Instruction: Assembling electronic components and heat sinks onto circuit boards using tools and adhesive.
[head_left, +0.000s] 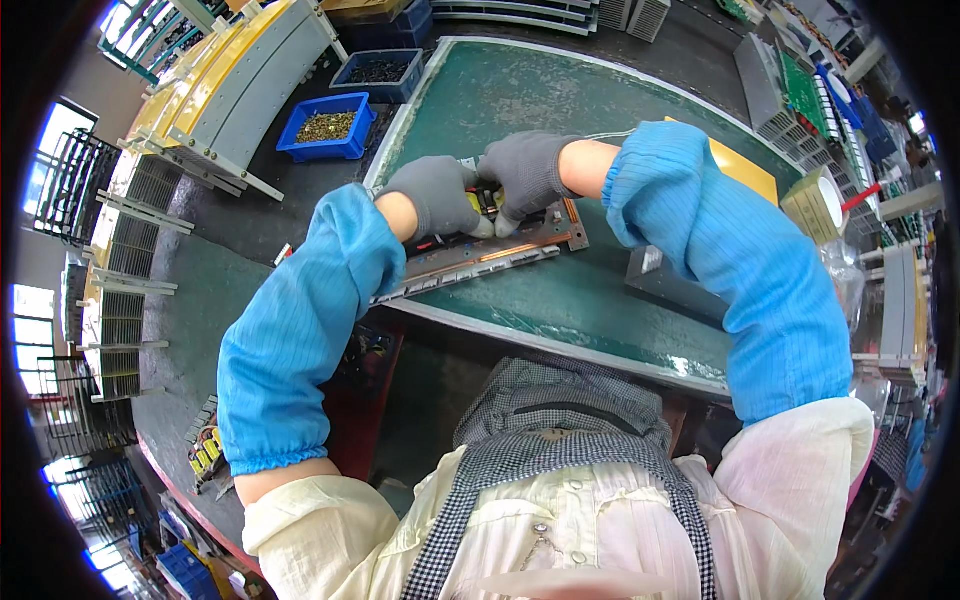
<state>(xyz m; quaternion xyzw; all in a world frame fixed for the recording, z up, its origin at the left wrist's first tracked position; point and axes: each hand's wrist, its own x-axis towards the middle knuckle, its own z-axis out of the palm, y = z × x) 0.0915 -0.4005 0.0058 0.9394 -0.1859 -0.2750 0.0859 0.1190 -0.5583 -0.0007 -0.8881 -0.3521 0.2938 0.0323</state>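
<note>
Writing: any marking on the bar assembly (510, 246) was too small to read. The cream-coloured roll (816, 207) at the right side of the table (590, 315) faced the camera, and its surface detail was likewise too fine to make out.

Orientation: the bar assembly lay on the green table, near its close left edge. Its long axis ran obliquely, from lower left to upper right. A copper-coloured strip followed this axis, and a pale, segmented strip (480, 271) ran alongside on the side nearer the person. The flat metal end piece (578, 236) pointed to the right.

Position relative to the fingers: the gloved left hand (430, 196) and gloved right hand (524, 176) met above the far side of the assembly. The pale fingertips (503, 228) were directed down and toward the person, with the copper-coloured strip just beyond them on the near side.

Finger state: the fingers of both hands were bent inward around a small yellow-and-black part (487, 202), located between the hands. The gloves hid the contact surfaces; whether either hand gripped the part could not be told.
</note>
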